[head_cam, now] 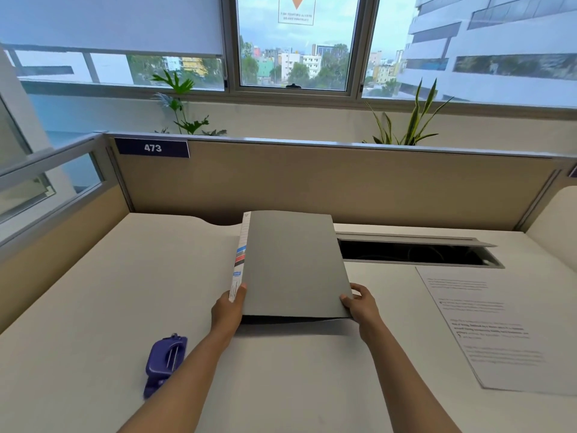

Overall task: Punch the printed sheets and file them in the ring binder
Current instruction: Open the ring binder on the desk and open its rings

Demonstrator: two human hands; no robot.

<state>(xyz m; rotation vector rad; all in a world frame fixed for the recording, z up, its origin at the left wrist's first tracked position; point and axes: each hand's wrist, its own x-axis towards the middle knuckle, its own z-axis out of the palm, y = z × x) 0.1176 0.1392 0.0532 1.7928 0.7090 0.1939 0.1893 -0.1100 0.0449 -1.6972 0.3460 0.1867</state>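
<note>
A grey ring binder (pixel 293 264) lies in the middle of the white desk, its labelled spine on the left. My left hand (pixel 229 307) grips the spine's near end. My right hand (pixel 359 303) pinches the near right corner of the front cover, which is lifted slightly so a dark gap shows beneath it. A stack of printed sheets (pixel 496 326) lies flat on the desk to the right. A purple hole punch (pixel 165 362) sits near the front left, beside my left forearm.
An open cable slot (pixel 415 253) with a raised lid cuts into the desk (pixel 93 307) behind the sheets. A beige partition (pixel 312 182) labelled 473 closes the back, with plants and windows behind it. A side panel bounds the left.
</note>
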